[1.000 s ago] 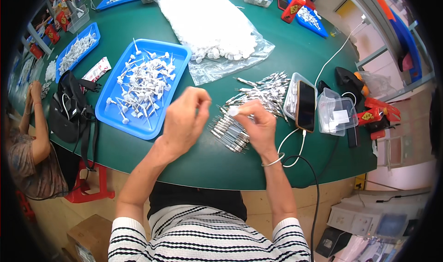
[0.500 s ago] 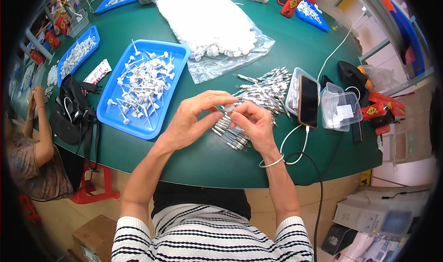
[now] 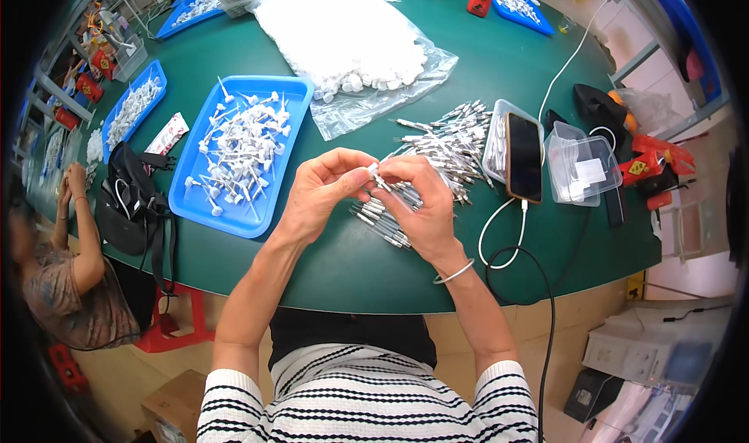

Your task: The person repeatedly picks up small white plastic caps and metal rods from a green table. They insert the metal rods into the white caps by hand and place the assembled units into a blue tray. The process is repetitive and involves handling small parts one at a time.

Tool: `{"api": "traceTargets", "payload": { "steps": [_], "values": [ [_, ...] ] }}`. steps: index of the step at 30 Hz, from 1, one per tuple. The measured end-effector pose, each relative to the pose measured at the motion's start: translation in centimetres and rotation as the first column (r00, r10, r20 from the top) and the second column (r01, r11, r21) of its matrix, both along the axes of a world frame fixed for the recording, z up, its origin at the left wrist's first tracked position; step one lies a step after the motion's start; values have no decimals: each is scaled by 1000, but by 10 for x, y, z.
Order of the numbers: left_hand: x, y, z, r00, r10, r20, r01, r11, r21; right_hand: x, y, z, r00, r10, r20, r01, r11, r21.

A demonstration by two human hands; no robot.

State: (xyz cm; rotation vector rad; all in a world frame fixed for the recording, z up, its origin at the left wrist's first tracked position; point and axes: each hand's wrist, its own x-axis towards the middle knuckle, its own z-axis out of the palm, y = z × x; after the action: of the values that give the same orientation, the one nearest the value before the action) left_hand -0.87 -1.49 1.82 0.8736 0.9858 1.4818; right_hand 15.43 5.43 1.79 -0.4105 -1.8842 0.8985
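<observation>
**A:** Compared with a second ago, the left hand (image 3: 324, 189) has come back from over the tray and now meets the right hand (image 3: 417, 209) at frame centre, fingertips pinched together on a small white plastic cap (image 3: 373, 168) going onto a thin silver metal pin (image 3: 382, 184). The right hand also seems to be clutching a bundle of those pins.

**B:** So one more piece is getting put together, I'd guess. What's further out?

**A:** Just under the hands is a loose row of silver pins (image 3: 378, 221) on the green table (image 3: 328, 267). Centre-left is the blue plastic tray (image 3: 292, 143) of finished white-tipped pieces. Right of centre, a bigger pin heap (image 3: 449, 135) and a black phone (image 3: 524, 147) on a clear box. At the top, a clear bag of white caps (image 3: 343, 37).
</observation>
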Motion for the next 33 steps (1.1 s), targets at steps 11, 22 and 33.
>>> {"api": "traceTargets", "payload": {
  "steps": [11, 22, 33],
  "values": [
    [2, 1, -7, 992, -26, 125, 34, 998, -62, 2, -3, -5, 995, -85, -54, 90, 992, 92],
    [2, 1, -8, 989, -23, 148, 33, 997, -69, 3, -4, -6, 996, -81, -44, 86, 991, 100],
    [5, 1, -7, 998, 1, 70, 3, 999, -53, 4, -4, -6, 996, -76, -38, 78, 995, 55]
  ]
}}
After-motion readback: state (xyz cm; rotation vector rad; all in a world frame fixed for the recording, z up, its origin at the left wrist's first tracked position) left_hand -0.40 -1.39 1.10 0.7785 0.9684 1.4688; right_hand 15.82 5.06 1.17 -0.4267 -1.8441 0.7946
